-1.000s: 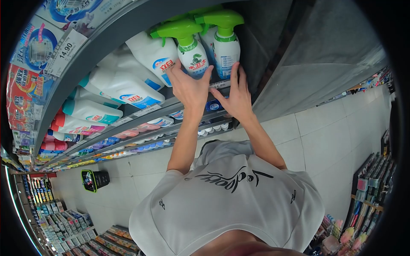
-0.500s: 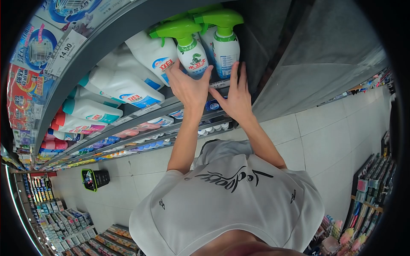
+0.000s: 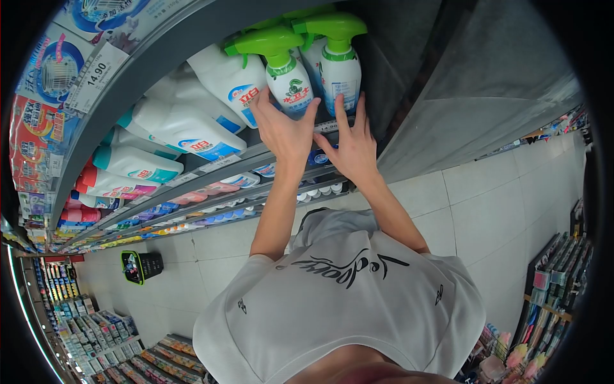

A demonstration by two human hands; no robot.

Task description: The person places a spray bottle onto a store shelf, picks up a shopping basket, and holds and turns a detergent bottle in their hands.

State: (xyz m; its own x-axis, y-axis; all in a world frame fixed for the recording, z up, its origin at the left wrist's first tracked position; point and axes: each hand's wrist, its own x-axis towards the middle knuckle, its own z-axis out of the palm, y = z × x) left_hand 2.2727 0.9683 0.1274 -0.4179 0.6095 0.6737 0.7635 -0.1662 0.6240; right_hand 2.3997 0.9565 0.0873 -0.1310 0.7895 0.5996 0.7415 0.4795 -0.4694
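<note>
My left hand [image 3: 286,131] is at the lower part of a white spray bottle with a green trigger head [image 3: 295,86], its fingers and thumb spread around the bottle's base. A second spray bottle [image 3: 341,70], showing its back label, stands to the right. My right hand [image 3: 353,144] has its fingers apart, one fingertip against that bottle's lower label and the thumb near the shelf edge [image 3: 329,125]. Both bottles stand upright on the shelf. Left of them, a large white jug [image 3: 230,80] touches or nearly touches my left fingertips.
More white detergent bottles [image 3: 188,131] line the shelf to the left. A grey panel [image 3: 473,96] borders the shelf on the right. A black and green basket [image 3: 142,267] is on the tiled floor. Other racks [image 3: 556,275] stand farther off.
My right hand's fingers have spread, and the index finger has shifted left onto the right bottle's label. My left hand has barely moved.
</note>
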